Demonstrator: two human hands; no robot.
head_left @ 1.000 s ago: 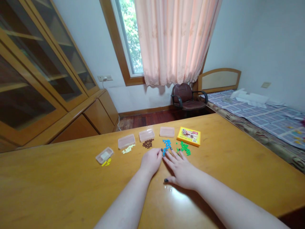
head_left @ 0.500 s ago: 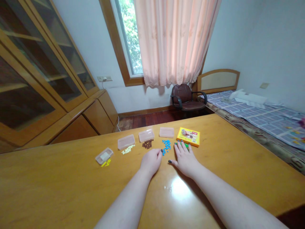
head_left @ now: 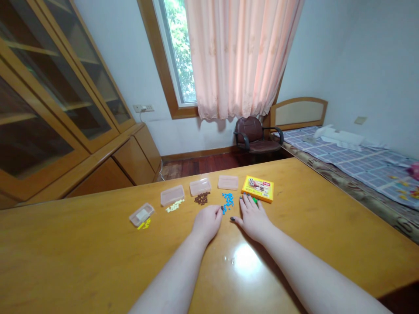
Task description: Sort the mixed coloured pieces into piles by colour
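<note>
My left hand [head_left: 207,220] rests curled on the table, thumb against the fingers. Whatever it may hold is hidden. Small blue pieces [head_left: 228,199] lie scattered just beyond its fingertips. My right hand [head_left: 254,218] is stretched flat, thumb out to the side, its fingers over small green pieces [head_left: 255,200] that are mostly covered. Touching or close to those fingertips is a yellow box [head_left: 258,188] with a printed picture. Left of the blue ones sit small piles of brown pieces [head_left: 202,198], pale cream pieces [head_left: 175,205] and yellow pieces [head_left: 144,224].
Several clear plastic trays stand behind the piles: one behind the blue [head_left: 228,182], one behind the brown [head_left: 200,187], one behind the cream [head_left: 172,195] and one by the yellow [head_left: 142,214]. Beyond the wooden table [head_left: 81,257] are an armchair [head_left: 252,134], a bed [head_left: 356,157] and a cabinet [head_left: 81,148].
My right hand's fingers have shifted slightly and now cover more of the green pieces. The left hand stays curled in nearly the same place.
</note>
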